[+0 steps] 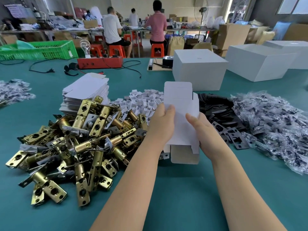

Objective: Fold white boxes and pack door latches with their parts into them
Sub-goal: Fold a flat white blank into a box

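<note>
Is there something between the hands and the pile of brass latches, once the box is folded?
Nothing visible blocks it. The brass latches lie directly beside the left hand, on the green table. Both hands, left and right hand, grip the white box, whose end flaps are open.

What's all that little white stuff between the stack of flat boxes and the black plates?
In the head view, a heap of small white card pieces lies between the flat boxes and the black plates.
</note>
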A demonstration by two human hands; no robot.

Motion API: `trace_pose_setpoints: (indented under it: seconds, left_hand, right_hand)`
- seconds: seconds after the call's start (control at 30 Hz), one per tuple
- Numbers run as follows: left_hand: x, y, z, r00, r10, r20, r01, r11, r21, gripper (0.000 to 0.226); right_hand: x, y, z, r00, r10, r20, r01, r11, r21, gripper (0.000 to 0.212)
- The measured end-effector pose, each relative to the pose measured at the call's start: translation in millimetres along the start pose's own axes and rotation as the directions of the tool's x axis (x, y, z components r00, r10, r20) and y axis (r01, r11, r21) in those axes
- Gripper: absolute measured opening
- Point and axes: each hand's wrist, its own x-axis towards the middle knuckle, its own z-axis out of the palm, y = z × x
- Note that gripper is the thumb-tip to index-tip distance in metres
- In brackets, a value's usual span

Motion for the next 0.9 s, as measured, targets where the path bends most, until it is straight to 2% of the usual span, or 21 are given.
trace_pose_setpoints:
  seconds: [0.13, 0.23, 0.27, 0.37, 0.47, 0.53, 0.6, 0.7, 0.8, 0.9]
  left_hand:
    - [0.5, 1.4, 10.7, 0.999, 0.029, 0.042, -0.033, 0.995, 0.095, 0.015]
    - [2.2, 2.0, 13.3, 0.998, 0.050, 0.030, -0.054, 0.988, 0.147, 0.041]
    - [3.1, 1.1, 14.1, 0.999, 0.049, 0.012, -0.050, 0.986, 0.157, 0.042]
    - [3.7, -0.1, 16.2, 0.999, 0.019, -0.030, -0.013, 0.983, 0.182, 0.050]
    - [1.9, -2.5, 13.8, 0.999, -0.017, -0.033, 0.020, 0.995, 0.094, 0.063]
    - [-0.9, -2.2, 10.5, 0.999, -0.032, -0.008, 0.033, 0.999, 0.021, 0.056]
    - [-2.9, -3.5, 10.2, 0.999, -0.049, 0.022, 0.049, 0.999, 0.006, 0.033]
    - [-2.9, -4.3, 9.6, 0.999, -0.041, 0.007, 0.042, 0.995, -0.093, 0.039]
    - [-0.3, -6.3, 1.6, 0.999, -0.029, -0.017, 0.025, 0.981, -0.194, 0.025]
    - [4.2, -12.0, -1.4, 0.998, -0.034, -0.053, 0.021, 0.975, -0.221, 0.013]
  right_hand:
    - [-3.5, -0.6, 3.8, 0.999, 0.025, 0.047, -0.024, 0.999, -0.029, 0.054]
    - [-5.5, -5.1, 5.9, 0.996, 0.019, 0.090, -0.012, 0.997, -0.073, 0.045]
    - [-5.3, -6.1, 7.5, 0.998, 0.006, 0.065, 0.002, 0.993, -0.119, 0.042]
    - [-1.9, -4.8, 10.3, 0.986, -0.080, -0.144, 0.035, 0.956, -0.292, 0.037]
    - [-0.9, -5.4, 9.3, 0.960, -0.179, -0.214, 0.096, 0.933, -0.347, 0.020]
    - [-0.8, -6.9, 7.0, 0.947, -0.190, -0.257, 0.109, 0.947, -0.301, 0.019]
    - [-1.0, -6.7, 5.5, 0.945, -0.185, -0.271, 0.104, 0.952, -0.289, 0.023]
    - [-1.1, -7.0, 2.6, 0.945, -0.177, -0.275, 0.114, 0.967, -0.229, 0.027]
    - [-3.2, -12.1, -0.3, 0.968, -0.097, -0.232, 0.099, 0.995, -0.005, 0.023]
    - [-2.3, -11.1, -2.2, 0.989, -0.042, -0.139, 0.071, 0.975, 0.210, 0.024]
